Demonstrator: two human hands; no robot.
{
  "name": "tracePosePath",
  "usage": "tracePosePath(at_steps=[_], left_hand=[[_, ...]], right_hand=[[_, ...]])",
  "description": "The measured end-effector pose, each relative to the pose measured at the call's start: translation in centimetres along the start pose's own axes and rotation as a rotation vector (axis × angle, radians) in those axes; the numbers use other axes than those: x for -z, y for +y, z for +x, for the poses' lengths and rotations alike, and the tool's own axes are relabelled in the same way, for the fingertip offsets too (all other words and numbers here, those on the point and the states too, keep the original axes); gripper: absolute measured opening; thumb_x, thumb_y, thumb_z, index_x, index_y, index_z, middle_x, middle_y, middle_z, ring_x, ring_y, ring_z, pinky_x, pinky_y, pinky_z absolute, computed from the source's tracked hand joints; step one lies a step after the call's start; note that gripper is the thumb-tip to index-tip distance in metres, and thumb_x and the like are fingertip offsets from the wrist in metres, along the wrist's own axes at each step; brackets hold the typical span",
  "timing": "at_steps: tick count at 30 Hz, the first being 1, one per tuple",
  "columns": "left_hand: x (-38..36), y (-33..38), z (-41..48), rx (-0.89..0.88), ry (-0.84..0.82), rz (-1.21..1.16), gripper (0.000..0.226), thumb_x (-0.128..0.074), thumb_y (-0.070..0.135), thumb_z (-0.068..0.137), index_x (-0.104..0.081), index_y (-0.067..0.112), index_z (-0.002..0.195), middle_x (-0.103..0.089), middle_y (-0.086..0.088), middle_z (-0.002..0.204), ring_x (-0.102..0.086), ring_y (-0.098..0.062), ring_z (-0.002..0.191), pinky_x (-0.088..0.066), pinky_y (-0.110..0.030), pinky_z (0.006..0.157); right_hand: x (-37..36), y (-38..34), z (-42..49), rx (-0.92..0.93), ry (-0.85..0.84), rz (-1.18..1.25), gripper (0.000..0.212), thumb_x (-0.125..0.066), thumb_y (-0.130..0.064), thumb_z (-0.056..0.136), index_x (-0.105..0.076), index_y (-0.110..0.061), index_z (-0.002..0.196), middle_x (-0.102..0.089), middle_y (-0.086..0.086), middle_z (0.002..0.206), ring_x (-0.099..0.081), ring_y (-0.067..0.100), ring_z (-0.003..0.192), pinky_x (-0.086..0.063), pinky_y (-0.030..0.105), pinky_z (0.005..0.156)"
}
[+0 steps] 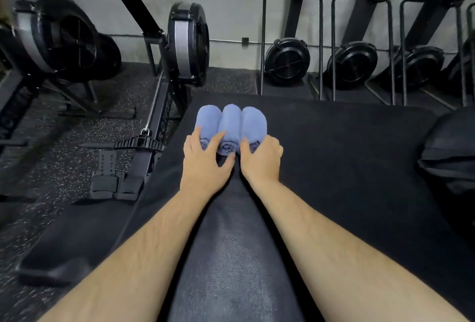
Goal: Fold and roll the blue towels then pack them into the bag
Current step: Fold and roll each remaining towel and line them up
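Both hands, left hand (205, 164) and right hand (259, 161), clasp three rolled light-blue terry towels (231, 122) side by side on black padded mat (334, 154).

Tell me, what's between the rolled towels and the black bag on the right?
Nothing but bare black mat. In the head view, the three rolled blue towels sit at the left, the black bag at the right edge, with only mat between.

Both forearms are bare from the picture's lower edge to the wrists, no sleeve, watch, ring or glove visible on the left hand (205, 162) or the right hand (259, 159), nails short and unpainted.
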State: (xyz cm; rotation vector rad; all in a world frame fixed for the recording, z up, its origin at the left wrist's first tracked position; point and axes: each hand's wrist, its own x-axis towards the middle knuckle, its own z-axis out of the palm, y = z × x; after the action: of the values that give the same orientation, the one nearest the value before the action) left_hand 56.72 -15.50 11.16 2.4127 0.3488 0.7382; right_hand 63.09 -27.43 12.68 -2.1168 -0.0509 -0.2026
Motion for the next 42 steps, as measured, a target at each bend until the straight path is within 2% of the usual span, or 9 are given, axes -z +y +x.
tracePosePath(at_steps=[3,8,13,16,18,23,27,34,42], left_hand=[[-0.1,0.0,0.1,-0.02,-0.016,0.056,0.062,-0.069,0.042,0.089,-0.048,0.037,0.147,-0.013,-0.012,0.166,-0.01,-0.036,0.153,-0.037,-0.054,0.112],[0.7,0.6,-0.2,0.013,-0.097,0.059,0.07,-0.068,0.039,0.09,-0.039,0.038,0.153,-0.001,-0.009,0.169,-0.002,-0.037,0.154,-0.032,-0.056,0.116],[3.5,2.6,-2.0,0.126,-0.183,0.004,0.073,-0.061,0.03,0.095,-0.026,0.034,0.159,0.011,-0.006,0.17,0.004,-0.039,0.155,-0.018,-0.054,0.121],[6.0,3.9,-4.7,0.027,-0.034,0.005,0.051,-0.057,0.025,0.097,-0.048,0.023,0.148,-0.027,-0.009,0.165,-0.028,-0.034,0.148,-0.03,-0.05,0.114],[8.2,4.6,-6.8,-0.042,0.053,-0.002,0.034,-0.05,0.028,0.097,-0.065,0.02,0.127,-0.063,-0.004,0.134,-0.057,-0.03,0.124,-0.039,-0.045,0.099],[16.2,4.3,-13.1,0.104,0.117,-0.314,0.032,-0.041,0.031,0.102,-0.067,0.016,0.089,-0.07,0.007,0.086,-0.063,-0.012,0.085,-0.045,-0.033,0.084],[23.6,-1.5,-21.3,0.205,0.197,-0.305,0.022,-0.051,0.022,0.102,-0.07,0.019,0.092,-0.071,0.014,0.088,-0.064,-0.002,0.086,-0.047,-0.017,0.075],[30.8,-14.7,-38.4,0.619,0.28,-0.21,0.023,-0.051,0.022,0.103,-0.074,0.024,0.101,-0.074,0.014,0.096,-0.066,-0.001,0.092,-0.051,-0.027,0.083],[30.5,-23.7,-52.1,1.066,0.191,-0.04,0.022,-0.056,0.017,0.098,-0.076,0.009,0.099,-0.074,-0.01,0.097,-0.067,-0.03,0.096,-0.046,-0.035,0.08]], right_hand=[[-0.1,-0.5,0.1,-0.018,0.06,-0.219,0.046,-0.052,-0.052,0.092,-0.061,-0.009,0.102,-0.058,0.008,0.117,-0.045,0.03,0.117,-0.035,0.044,0.103],[1.8,-0.9,0.2,-0.055,-0.072,-0.251,0.057,-0.048,-0.061,0.093,-0.062,-0.01,0.115,-0.056,0.008,0.128,-0.043,0.031,0.125,-0.036,0.043,0.105],[4.9,-1.5,-2.9,-0.07,-0.103,-0.198,0.085,-0.044,-0.059,0.099,-0.022,-0.001,0.156,-0.026,0.01,0.161,-0.023,0.031,0.144,-0.032,0.045,0.115],[6.8,-2.9,-6.6,0.124,-0.004,-0.212,0.05,-0.045,-0.045,0.103,-0.048,-0.011,0.14,-0.043,0.008,0.147,-0.034,0.031,0.135,-0.035,0.043,0.108],[7.4,-4.9,-9.6,0.251,-0.022,-0.15,0.028,-0.045,-0.036,0.104,-0.061,-0.014,0.108,-0.059,0.005,0.12,-0.046,0.03,0.118,-0.042,0.042,0.097],[5.8,-10.0,-20.6,0.304,-0.409,0.085,0.032,-0.037,-0.036,0.107,-0.049,-0.019,0.083,-0.064,0.003,0.09,-0.06,0.025,0.089,-0.049,0.045,0.079],[1.1,-11.6,-30.2,0.376,-0.617,0.097,0.035,-0.035,-0.037,0.109,-0.047,-0.017,0.082,-0.062,0.002,0.084,-0.06,0.023,0.08,-0.048,0.046,0.074],[-10.9,-11.5,-46.3,0.581,-0.995,-0.324,0.026,-0.039,-0.03,0.106,-0.048,-0.017,0.086,-0.065,0.005,0.091,-0.056,0.024,0.079,-0.042,0.035,0.066],[-18.8,-5.8,-59.5,0.634,-1.368,-0.597,0.023,-0.047,-0.018,0.103,-0.066,-0.008,0.111,-0.07,0.016,0.108,-0.065,0.033,0.101,-0.042,0.034,0.074]])
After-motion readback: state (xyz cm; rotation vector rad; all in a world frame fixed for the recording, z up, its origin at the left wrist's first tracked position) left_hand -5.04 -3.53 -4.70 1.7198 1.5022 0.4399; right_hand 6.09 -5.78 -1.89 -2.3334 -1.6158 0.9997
